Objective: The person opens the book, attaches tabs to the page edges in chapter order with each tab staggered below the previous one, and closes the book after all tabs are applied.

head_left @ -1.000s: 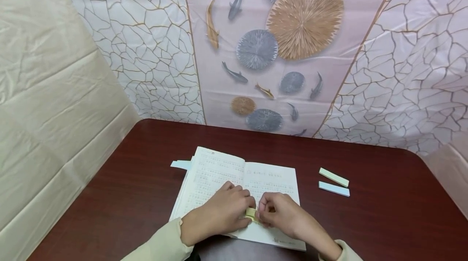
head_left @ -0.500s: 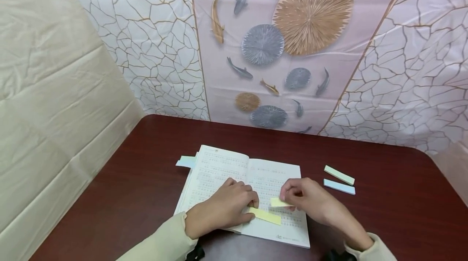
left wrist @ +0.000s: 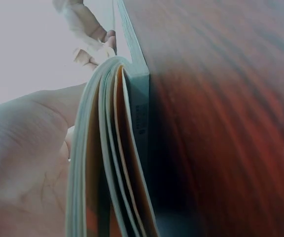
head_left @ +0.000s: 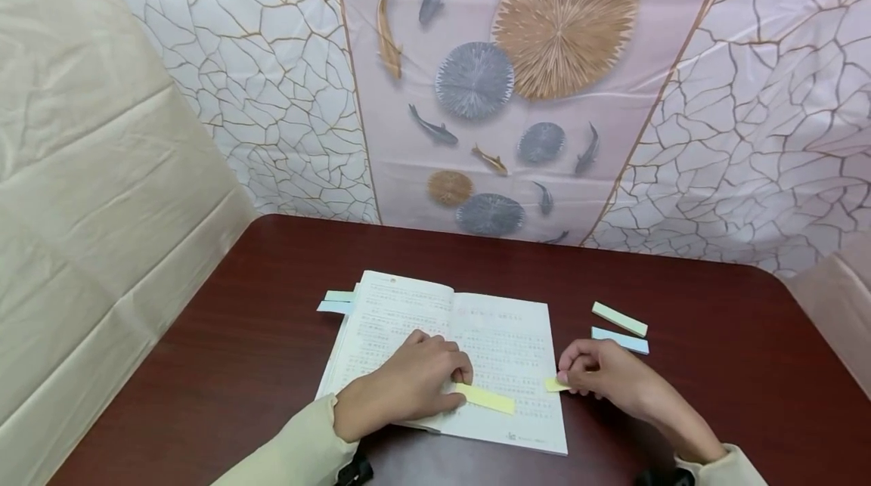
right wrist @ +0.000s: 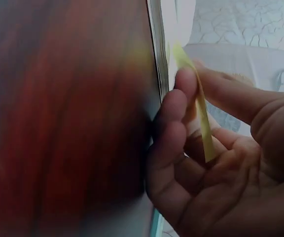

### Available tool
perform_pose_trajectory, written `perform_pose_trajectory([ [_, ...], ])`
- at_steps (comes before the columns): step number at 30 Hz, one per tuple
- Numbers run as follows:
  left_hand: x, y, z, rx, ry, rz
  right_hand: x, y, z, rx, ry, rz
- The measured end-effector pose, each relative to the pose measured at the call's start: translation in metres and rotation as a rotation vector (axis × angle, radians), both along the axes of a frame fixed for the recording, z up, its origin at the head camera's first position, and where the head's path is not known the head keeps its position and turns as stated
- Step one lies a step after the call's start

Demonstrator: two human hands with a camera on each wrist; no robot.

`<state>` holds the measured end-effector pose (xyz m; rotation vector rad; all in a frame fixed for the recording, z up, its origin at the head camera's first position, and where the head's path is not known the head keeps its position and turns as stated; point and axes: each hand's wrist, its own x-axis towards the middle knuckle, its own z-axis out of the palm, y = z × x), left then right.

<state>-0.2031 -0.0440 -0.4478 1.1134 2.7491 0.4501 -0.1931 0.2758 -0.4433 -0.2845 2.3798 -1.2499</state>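
Observation:
An open book (head_left: 503,327) lies on the table with printed pages up. My left hand (head_left: 411,376) rests on its lower middle, thumb and fingertips pinching the left end of a yellow sticky note pad (head_left: 491,400). At the book's right edge, my right hand (head_left: 612,376) pinches a single yellow sticky note (head_left: 556,385) between thumb and fingers; its free end lies over the page margin. In the right wrist view this sticky note (right wrist: 206,133) runs as a thin strip past the fingertips toward the palm. The left wrist view shows the book's fanned page edges (left wrist: 110,118) beside my left hand (left wrist: 28,148).
Green (head_left: 339,295) and blue (head_left: 333,307) sticky tabs jut from the book's left side. A green sticky note pad (head_left: 619,319) and a blue one (head_left: 621,339) lie on the dark red table (head_left: 272,365), beyond my right hand. A patterned cloth (head_left: 422,93) hangs behind.
My right hand has pulled one yellow sticky note off the pad and carried it right to the page edge. My left hand stays on the pad.

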Motion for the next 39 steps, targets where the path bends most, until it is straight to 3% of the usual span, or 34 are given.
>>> perform_pose_trajectory([
  [4,-0.002,-0.001,0.0,0.019,-0.014,0.003,0.001,0.001,0.0,0.022,0.006,0.029],
  [12,-0.002,-0.001,-0.001,0.036,-0.02,0.0,0.005,-0.006,0.001,0.165,0.085,0.028],
  [25,-0.003,-0.001,-0.001,0.046,-0.024,-0.003,0.004,-0.003,0.001,0.106,0.046,0.071],
  [34,-0.003,-0.001,-0.001,0.043,-0.024,-0.005,0.006,-0.007,0.001,0.181,0.081,0.05],
  [39,-0.003,-0.001,0.0,0.043,-0.024,-0.002,0.006,-0.013,0.002,0.28,0.122,0.001],
])
